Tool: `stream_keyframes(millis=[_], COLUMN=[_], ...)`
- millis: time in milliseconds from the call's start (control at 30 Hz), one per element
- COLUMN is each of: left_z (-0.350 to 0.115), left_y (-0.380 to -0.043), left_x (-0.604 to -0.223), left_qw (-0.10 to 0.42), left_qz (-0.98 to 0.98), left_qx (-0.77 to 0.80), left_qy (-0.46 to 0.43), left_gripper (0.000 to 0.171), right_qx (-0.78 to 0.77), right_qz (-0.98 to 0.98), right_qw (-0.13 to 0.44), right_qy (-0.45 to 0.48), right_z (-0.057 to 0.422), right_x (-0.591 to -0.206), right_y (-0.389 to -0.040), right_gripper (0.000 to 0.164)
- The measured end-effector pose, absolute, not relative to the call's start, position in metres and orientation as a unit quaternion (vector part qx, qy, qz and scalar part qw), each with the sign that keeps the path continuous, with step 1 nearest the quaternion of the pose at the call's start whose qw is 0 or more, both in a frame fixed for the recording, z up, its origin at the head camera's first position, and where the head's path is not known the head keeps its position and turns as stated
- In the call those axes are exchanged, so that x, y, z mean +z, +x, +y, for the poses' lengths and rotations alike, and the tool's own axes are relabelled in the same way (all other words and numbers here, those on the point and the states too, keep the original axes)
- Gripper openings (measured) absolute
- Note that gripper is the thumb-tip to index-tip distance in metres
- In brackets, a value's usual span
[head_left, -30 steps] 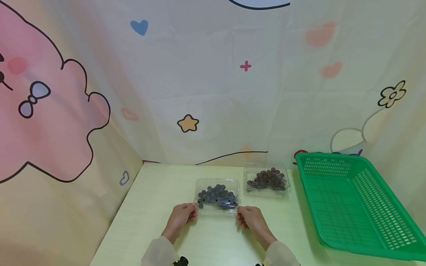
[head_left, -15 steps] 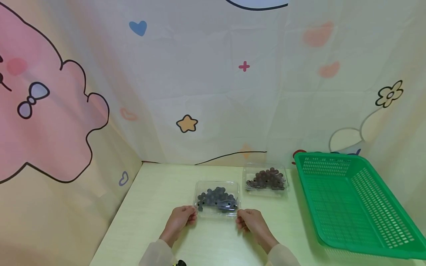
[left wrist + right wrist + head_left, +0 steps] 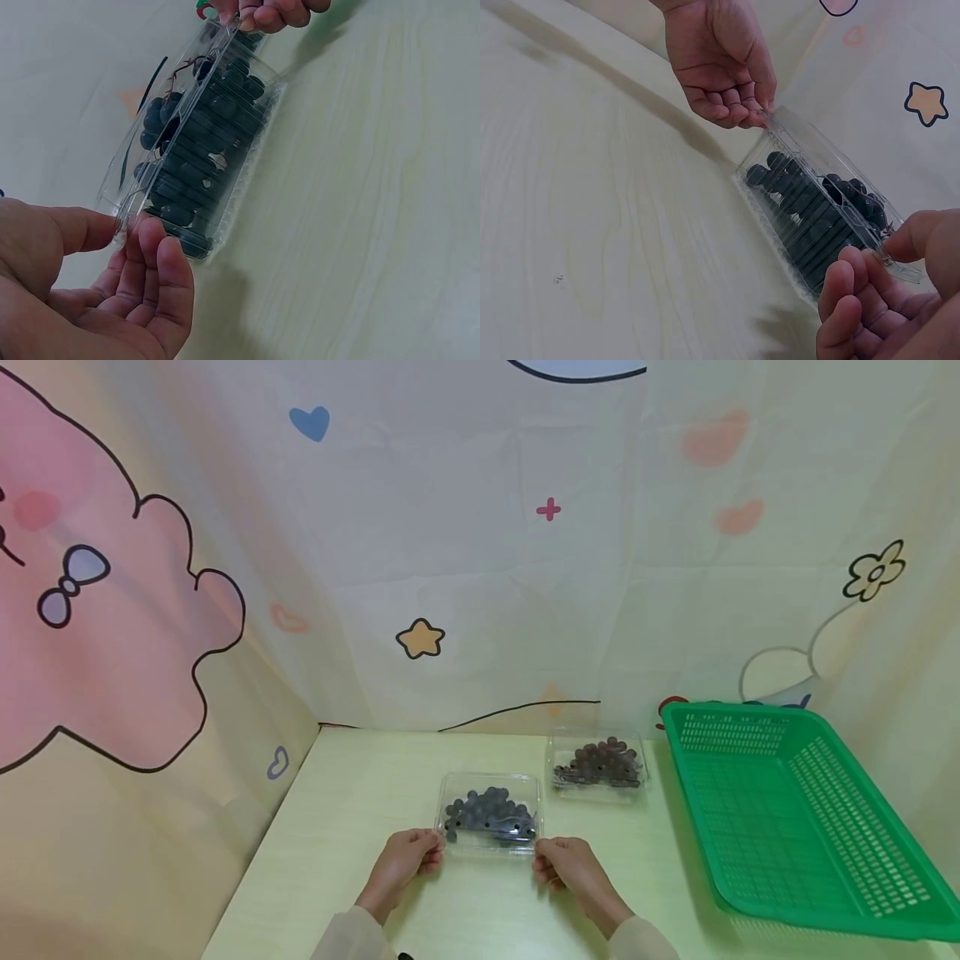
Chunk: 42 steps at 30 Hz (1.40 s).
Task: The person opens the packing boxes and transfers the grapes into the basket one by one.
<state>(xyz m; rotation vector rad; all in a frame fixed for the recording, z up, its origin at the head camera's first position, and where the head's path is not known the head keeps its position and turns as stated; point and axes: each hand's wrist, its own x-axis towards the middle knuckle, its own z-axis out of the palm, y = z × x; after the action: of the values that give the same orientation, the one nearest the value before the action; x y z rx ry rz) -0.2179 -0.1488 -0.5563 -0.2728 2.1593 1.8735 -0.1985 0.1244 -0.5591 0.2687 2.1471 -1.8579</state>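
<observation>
A clear plastic clamshell box (image 3: pixel 491 783) with dark grapes (image 3: pixel 489 810) inside sits between both hands on the pale table. My left hand (image 3: pixel 406 863) pinches its near left corner between thumb and fingers. At the near right corner, my right hand (image 3: pixel 574 872) does the same. In the left wrist view the thumb of the left hand (image 3: pixel 112 277) lies over the rim of the box (image 3: pixel 202 150), fingers curled beneath. The right wrist view has the right hand (image 3: pixel 892 292) gripping the rim in the same way. The lid appears down over the grapes.
Behind and to the right stands a second clear box (image 3: pixel 597 737) of reddish-purple grapes (image 3: pixel 603 760). A large green plastic basket (image 3: pixel 780 827) takes up the right side of the table (image 3: pixel 315 860). A printed cloth (image 3: pixel 480 568) hangs along the back and left.
Both hands have drawn the box of dark grapes slightly nearer to the person, keeping hold of its two near corners. The second box and the basket stay where they were.
</observation>
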Motion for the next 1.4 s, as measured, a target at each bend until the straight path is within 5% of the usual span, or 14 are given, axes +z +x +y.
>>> stream_keyframes(millis=[1400], left_z=[-0.16], left_y=[-0.194], left_x=[-0.557], left_qw=[0.182], left_qz=[0.741], left_qx=[0.642], left_qy=[-0.075], left_gripper=[0.026], right_qx=[-0.621], right_qz=[0.755], right_qw=[0.211], right_qy=[0.028], right_z=[0.139], right_x=[-0.558], right_y=[-0.177], right_gripper=[0.027])
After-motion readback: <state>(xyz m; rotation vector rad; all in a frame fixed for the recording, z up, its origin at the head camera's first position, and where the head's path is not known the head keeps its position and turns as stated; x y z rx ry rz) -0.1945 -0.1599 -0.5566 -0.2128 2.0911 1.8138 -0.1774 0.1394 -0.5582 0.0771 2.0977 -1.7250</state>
